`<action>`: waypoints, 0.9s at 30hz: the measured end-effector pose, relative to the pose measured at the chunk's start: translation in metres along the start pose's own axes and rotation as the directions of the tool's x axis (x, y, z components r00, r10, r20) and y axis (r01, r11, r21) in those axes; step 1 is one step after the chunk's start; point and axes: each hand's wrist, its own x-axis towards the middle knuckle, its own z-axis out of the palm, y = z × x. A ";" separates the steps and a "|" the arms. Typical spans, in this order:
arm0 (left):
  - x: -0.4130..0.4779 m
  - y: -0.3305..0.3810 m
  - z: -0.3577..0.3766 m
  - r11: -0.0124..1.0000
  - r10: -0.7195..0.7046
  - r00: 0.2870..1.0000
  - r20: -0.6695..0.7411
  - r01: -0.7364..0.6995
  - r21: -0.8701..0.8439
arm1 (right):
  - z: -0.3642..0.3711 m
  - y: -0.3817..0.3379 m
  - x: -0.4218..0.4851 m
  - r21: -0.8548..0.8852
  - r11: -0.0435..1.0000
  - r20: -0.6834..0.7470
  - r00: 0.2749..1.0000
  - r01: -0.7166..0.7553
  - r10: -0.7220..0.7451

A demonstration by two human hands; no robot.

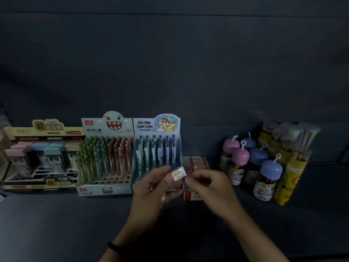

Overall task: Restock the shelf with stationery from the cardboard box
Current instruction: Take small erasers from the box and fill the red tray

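head | left hand grip holds 1 eraser | right hand pinches its end | 3 display boxes | 5 jars

One eraser is held by two hands at lower centre, the left hand and the right hand. Three display boxes stand in a row at centre left: one yellow-and-black box, one monster box and one cartoon-boy box. One red-and-white carton sits behind the hands. At centre right are five domed jars: two pink-lidded jars and three blue-lidded jars. The yellow pencil tubes at far right overlap too much to count.
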 end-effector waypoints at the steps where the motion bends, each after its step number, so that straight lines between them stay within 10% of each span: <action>1: 0.000 0.000 0.000 1.000 0.004 1.000 0.003 -0.004 0.005 | 0.003 -0.001 -0.004 0.055 0.998 0.013 1.000 -0.018 0.017; 19: -0.003 -0.001 0.000 0.956 0.091 0.994 0.056 -0.103 0.275 | 0.018 0.003 -0.004 0.096 0.985 -0.073 0.988 0.144 -0.138; 27: 0.004 -0.011 -0.016 0.931 0.215 0.974 0.075 -0.227 0.286 | -0.019 0.023 0.046 -0.446 0.886 -0.110 0.974 0.130 -0.199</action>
